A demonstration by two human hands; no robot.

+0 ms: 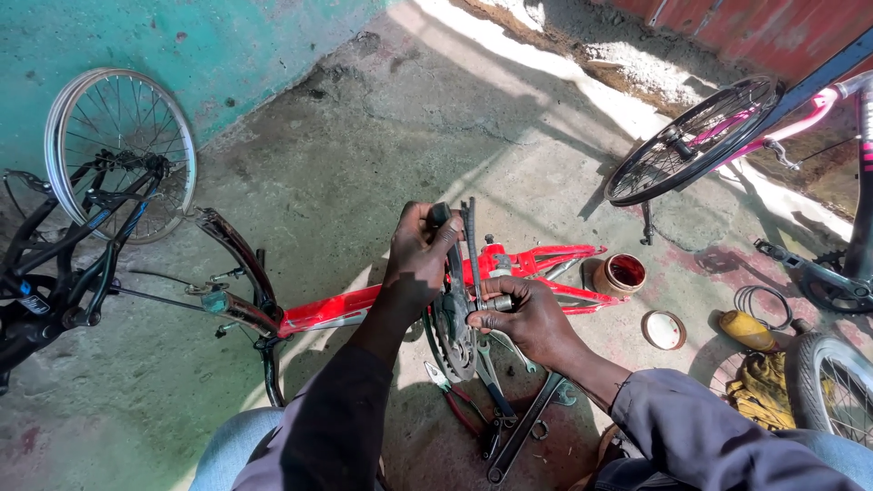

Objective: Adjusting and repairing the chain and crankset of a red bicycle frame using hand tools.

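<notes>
A red bicycle frame [346, 305] lies on the concrete floor in front of me. My left hand [418, 255] is closed around the upper end of the dark crank arm [466, 238], above the toothed chainring [453, 332]. My right hand [523, 314] grips a small silver socket-like tool [498, 303] at the crank's centre. Pliers with red handles [450, 391] and several spanners [523, 427] lie on the floor below my hands.
A loose spoked wheel [123, 150] leans on the teal wall beside a black frame [64, 264]. A pink bicycle [727, 127] stands at right. An open tin of grease [621, 275], its lid [663, 329], a yellow rag [759, 382] and another wheel [837, 386] sit nearby.
</notes>
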